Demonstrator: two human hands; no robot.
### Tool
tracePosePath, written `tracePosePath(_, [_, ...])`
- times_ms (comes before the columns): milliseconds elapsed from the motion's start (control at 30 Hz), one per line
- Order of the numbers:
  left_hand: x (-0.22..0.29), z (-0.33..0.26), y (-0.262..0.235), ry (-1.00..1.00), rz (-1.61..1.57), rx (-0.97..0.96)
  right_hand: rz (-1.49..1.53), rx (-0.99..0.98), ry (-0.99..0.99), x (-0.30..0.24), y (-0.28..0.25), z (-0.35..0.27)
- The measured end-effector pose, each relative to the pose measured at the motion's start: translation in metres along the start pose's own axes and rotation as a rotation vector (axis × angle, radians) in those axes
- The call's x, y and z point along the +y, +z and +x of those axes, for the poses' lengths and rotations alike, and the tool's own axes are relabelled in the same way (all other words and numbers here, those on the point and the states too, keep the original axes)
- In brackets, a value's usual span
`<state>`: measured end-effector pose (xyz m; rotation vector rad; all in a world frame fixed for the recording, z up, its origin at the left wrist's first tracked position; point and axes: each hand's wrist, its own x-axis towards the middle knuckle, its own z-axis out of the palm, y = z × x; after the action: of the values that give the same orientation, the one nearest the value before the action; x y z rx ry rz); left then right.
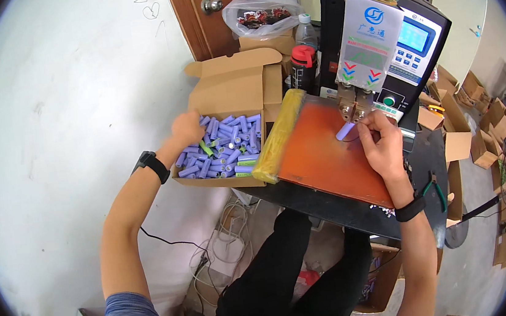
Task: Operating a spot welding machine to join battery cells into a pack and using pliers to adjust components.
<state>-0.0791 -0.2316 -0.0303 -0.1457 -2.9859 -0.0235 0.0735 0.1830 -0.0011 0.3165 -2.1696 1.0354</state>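
Under the electrodes of a spot welder (355, 101) lies one purple cylindrical battery cell (344, 131). My right hand (384, 147) pinches at its upper right end, thumb and forefinger close to the electrode tips. Over the left rim of an open cardboard box (227, 90) is my left hand (188, 129), its fingers curled downward and mostly hidden, so I cannot see whether they grip anything. Loose purple battery cells (227, 145) fill that box, with a few green ones among them.
An orange-brown mat (320, 151) covers the black table. A yellow wrapped roll (280, 135) lies between box and mat. Behind stand a dark bottle with red lid (303, 66) and a clear bottle (305, 31). Green-handled pliers (435, 191) lie at the right edge.
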Motion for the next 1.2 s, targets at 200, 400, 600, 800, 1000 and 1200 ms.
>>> tracePosePath(200, [0.007, 0.022, -0.012, -0.016, -0.041, -0.187, -0.019, 0.022, -0.039, 0.001, -0.002, 0.001])
tracePosePath(400, [0.032, 0.014, -0.032, 0.107, -0.087, -0.351, -0.007, -0.009, 0.019, 0.001, -0.003, 0.002])
tracePosePath(600, [0.049, 0.016, -0.040, -0.025, 0.103, -0.422, 0.001, -0.029, 0.020, 0.003, -0.002, 0.002])
tracePosePath(800, [0.051, 0.008, -0.021, -0.082, 0.048, -0.295, 0.020, -0.032, 0.034, 0.003, -0.003, 0.003])
tracePosePath(1000, [0.021, 0.013, 0.003, 0.081, 0.047, -0.188, 0.003, -0.062, 0.044, -0.003, -0.004, 0.005])
tracePosePath(1200, [0.020, 0.007, -0.016, 0.429, -0.097, -0.192, 0.001, -0.049, 0.033, 0.001, -0.005, 0.004])
